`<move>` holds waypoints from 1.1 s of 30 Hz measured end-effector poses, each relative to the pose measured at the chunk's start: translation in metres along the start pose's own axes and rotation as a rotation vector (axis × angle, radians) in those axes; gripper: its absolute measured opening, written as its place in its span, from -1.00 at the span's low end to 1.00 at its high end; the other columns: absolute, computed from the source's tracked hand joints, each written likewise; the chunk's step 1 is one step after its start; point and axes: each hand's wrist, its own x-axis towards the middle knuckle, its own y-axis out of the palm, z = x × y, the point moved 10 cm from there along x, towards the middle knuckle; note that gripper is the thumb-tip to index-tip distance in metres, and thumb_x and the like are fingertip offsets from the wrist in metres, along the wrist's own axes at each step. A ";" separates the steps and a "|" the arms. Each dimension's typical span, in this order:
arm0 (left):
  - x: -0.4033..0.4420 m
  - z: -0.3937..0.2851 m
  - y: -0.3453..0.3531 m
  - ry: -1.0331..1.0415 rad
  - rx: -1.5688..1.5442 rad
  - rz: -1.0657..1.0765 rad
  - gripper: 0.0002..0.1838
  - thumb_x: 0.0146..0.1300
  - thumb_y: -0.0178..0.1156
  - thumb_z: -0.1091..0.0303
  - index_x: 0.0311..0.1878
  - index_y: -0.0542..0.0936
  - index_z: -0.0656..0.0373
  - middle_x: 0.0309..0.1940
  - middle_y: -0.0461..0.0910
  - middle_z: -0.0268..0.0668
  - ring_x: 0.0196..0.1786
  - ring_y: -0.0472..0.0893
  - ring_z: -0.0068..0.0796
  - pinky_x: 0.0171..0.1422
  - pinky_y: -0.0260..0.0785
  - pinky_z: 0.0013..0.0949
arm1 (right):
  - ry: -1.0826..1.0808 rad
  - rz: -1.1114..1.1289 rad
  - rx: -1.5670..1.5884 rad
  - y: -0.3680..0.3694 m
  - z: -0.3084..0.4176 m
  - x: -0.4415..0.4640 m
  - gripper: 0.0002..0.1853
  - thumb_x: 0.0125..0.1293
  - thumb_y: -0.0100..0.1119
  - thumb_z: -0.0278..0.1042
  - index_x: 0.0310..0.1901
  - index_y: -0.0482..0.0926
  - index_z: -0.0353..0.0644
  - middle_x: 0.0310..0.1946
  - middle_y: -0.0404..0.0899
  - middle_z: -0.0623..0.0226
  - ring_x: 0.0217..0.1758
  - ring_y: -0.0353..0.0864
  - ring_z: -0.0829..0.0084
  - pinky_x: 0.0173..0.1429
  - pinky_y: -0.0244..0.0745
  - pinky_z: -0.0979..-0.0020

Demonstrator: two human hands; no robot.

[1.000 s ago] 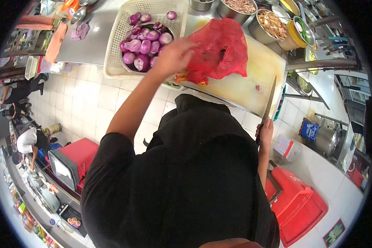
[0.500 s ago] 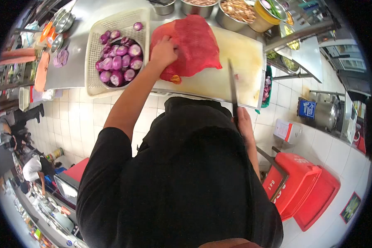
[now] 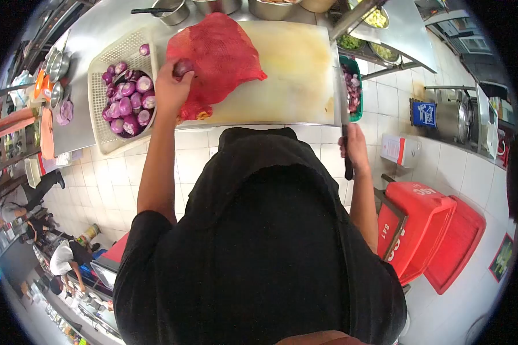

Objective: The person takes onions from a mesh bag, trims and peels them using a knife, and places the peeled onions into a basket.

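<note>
At the left side of the red mesh bag (image 3: 218,57), my left hand (image 3: 170,89) is closed around a dark purple onion (image 3: 183,67). The bag lies on the cutting board (image 3: 299,69). My right hand (image 3: 357,148) grips the black handle of a long knife (image 3: 344,103), its blade pointing away from me along the board's right edge. Beside the blade, a green basket (image 3: 358,109) holds cut purple onion pieces (image 3: 351,86). Left of the bag stands a white plastic basket (image 3: 101,115), with a heap of peeled purple onions (image 3: 126,106) inside.
Metal pots, one a saucepan (image 3: 170,12) with a black handle, line the back of the steel table (image 3: 77,118). A red wheeled bin (image 3: 414,224) stands at my right, near a white box (image 3: 400,150). Other people (image 3: 69,259) work at the far left.
My left hand has moved from on top of the mesh bag to its left side and now holds an onion. My right hand has taken the knife from over the board to its right edge.
</note>
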 end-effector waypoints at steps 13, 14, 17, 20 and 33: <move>-0.083 -0.106 0.099 -0.046 -0.403 0.266 -0.48 0.09 0.45 0.38 0.14 0.58 0.25 -0.09 0.65 -0.16 -0.08 0.66 -0.39 0.02 0.53 -0.36 | 0.057 -0.004 0.049 -0.052 -0.037 0.003 -0.68 0.57 -0.11 -0.02 -0.17 0.36 -0.13 -0.60 0.47 0.33 -0.75 0.34 0.60 -0.68 0.26 0.49; -0.089 -0.113 0.120 -0.075 -0.419 0.358 -0.48 0.09 0.46 0.36 0.14 0.59 0.25 -0.08 0.65 -0.15 -0.06 0.67 -0.39 0.03 0.54 -0.35 | 0.061 0.032 0.037 -0.047 -0.030 0.000 -0.70 0.56 -0.08 -0.05 -0.16 0.35 -0.14 -0.60 0.48 0.33 -0.75 0.34 0.60 -0.68 0.26 0.49; -0.089 -0.122 0.170 -0.092 -0.249 0.490 -0.51 0.10 0.45 0.28 0.11 0.62 0.21 -0.04 0.64 -0.10 -0.05 0.68 -0.34 0.04 0.55 -0.31 | -0.017 0.160 0.010 -0.009 -0.009 -0.011 -0.76 0.53 0.00 -0.14 -0.14 0.36 -0.16 -0.59 0.49 0.31 -0.75 0.36 0.59 -0.68 0.26 0.48; -0.099 -0.089 0.227 -0.133 -0.323 0.538 -0.52 0.12 0.43 0.26 0.11 0.63 0.20 -0.03 0.63 -0.06 -0.02 0.67 -0.31 0.03 0.55 -0.30 | -0.104 0.237 -0.108 0.020 -0.002 -0.010 -0.76 0.48 0.05 -0.21 -0.12 0.30 -0.21 -0.56 0.56 0.17 -0.63 0.53 0.38 -0.56 0.37 0.33; -0.111 -0.073 0.248 -0.425 -0.617 0.547 -0.46 0.15 0.30 0.41 0.23 0.53 0.37 0.10 0.47 -0.06 -0.11 0.66 -0.33 -0.20 0.59 -0.37 | -0.465 0.189 -0.557 0.065 0.061 -0.023 -0.77 0.38 -0.03 -0.36 0.00 0.28 -0.22 -0.47 0.57 -0.27 -0.33 0.57 -0.32 -0.18 0.40 -0.26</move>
